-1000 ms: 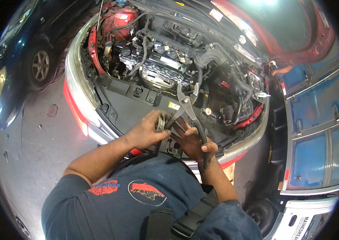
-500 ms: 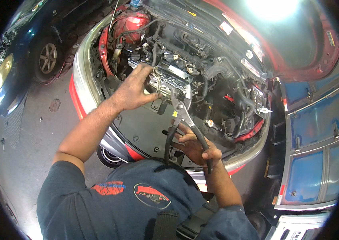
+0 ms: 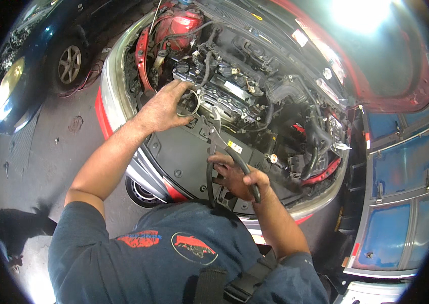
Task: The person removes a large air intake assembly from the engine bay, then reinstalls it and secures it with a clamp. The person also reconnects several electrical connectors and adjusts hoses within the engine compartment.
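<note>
My left hand [image 3: 161, 109] pinches a thin, pale metal ring [image 3: 198, 105] between thumb and fingers, above the front edge of the engine [image 3: 234, 91]. Long-handled pliers [image 3: 216, 138] with black grips are in my right hand [image 3: 238, 178]. Their handles are spread, with my fingers on one and my thumb on the other. The metal jaws point up toward the engine, close to the right of the ring; I cannot tell whether they touch it. Below both hands lies the black plastic cover panel [image 3: 176, 152] at the front of the engine bay.
The red car's raised hood [image 3: 392, 76] is at the upper right. A dark car [image 3: 32, 76] stands on the left. Blue panels in a metal frame [image 3: 384, 228] are at the right. A dark shape [image 3: 22, 228], perhaps a person's legs, shows at the lower left.
The ring has turned and now shows its round opening. The pliers have tipped and turned, dropping slightly left, and their jaws look closer together. A dark shape has appeared at lower left.
</note>
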Demonstrator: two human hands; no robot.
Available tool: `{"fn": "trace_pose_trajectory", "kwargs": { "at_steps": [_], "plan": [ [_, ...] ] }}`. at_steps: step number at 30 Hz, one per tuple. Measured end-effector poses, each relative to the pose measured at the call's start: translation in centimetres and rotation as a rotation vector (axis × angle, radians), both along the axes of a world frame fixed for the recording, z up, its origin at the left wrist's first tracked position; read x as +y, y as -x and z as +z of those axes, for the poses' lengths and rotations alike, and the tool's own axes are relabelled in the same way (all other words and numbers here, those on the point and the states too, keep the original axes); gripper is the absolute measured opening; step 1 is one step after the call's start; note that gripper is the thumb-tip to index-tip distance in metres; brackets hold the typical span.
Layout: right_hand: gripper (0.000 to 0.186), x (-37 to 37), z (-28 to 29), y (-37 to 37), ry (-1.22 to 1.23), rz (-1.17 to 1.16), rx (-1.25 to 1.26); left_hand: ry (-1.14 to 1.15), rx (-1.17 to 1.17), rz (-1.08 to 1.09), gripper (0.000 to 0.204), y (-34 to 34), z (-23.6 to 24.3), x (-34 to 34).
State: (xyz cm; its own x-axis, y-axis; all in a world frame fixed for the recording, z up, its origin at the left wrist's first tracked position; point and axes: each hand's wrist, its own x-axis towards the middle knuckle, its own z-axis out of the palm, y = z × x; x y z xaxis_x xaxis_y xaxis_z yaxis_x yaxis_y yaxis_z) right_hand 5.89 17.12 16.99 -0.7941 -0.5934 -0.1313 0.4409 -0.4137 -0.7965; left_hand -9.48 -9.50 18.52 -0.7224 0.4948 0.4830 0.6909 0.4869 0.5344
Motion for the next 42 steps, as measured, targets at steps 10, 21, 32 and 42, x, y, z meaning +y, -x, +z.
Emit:
{"fn": "trace_pose_trajectory", "kwargs": {
  "at_steps": [10, 21, 32, 42],
  "plan": [
    [0.114, -3.3, 0.7, 2.4, -0.093, 0.099, -0.147, 0.372, -0.139, 0.200, 0.079, 0.7, -3.8, 0.0],
    [0.092, -2.7, -5.1, 5.6, -0.253, 0.175, -0.325, 0.175, -0.291, 0.354, 0.080, -1.1, -14.5, 2.2],
    [0.085, -2.7, -4.2, 5.1, -0.254, 0.171, -0.291, 0.235, -0.159, 0.192, 0.079, 0.2, -13.8, 1.7],
    [0.084, -2.5, -4.0, 5.2, -0.072, 0.090, -0.320, 0.273, -0.232, 0.022, 0.079, -1.0, -11.7, 0.0]
  ]
}}
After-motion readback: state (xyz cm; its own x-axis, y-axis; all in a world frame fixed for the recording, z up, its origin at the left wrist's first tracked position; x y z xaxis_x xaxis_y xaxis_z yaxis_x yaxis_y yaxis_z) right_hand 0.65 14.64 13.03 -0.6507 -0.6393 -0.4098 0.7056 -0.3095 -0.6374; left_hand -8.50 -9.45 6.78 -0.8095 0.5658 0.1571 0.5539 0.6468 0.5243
